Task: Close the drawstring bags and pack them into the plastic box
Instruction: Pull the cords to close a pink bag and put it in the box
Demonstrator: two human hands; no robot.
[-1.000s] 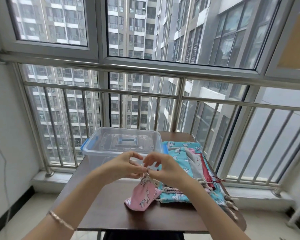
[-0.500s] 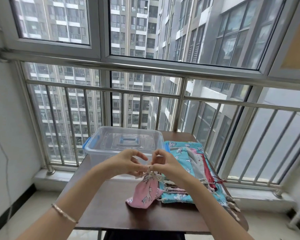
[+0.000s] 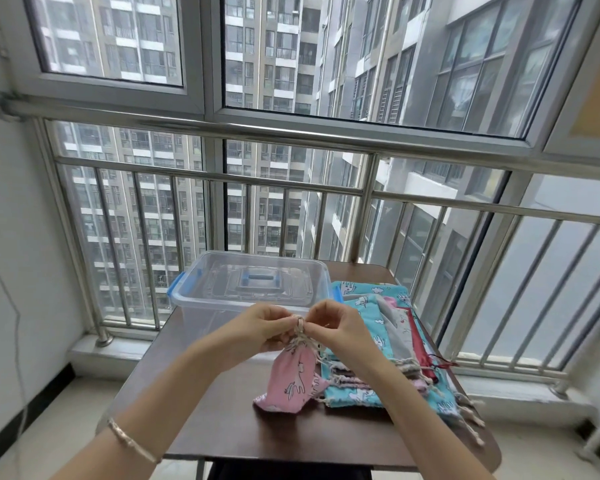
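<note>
Both hands, left hand and right hand, pinch the cord above the pink bag, which hangs neck-up near the tabletop's middle, lidded box just behind.

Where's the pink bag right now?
Head view: the pink bag is mid-table, its cords pinched by the left hand and right hand, in front of the plastic box, left of the blue bags.

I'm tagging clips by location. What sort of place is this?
Likely an enclosed high-rise apartment balcony: big windows behind a steel railing look out on apartment towers close by, and a small table holds a plastic box and drawstring bags.
</note>
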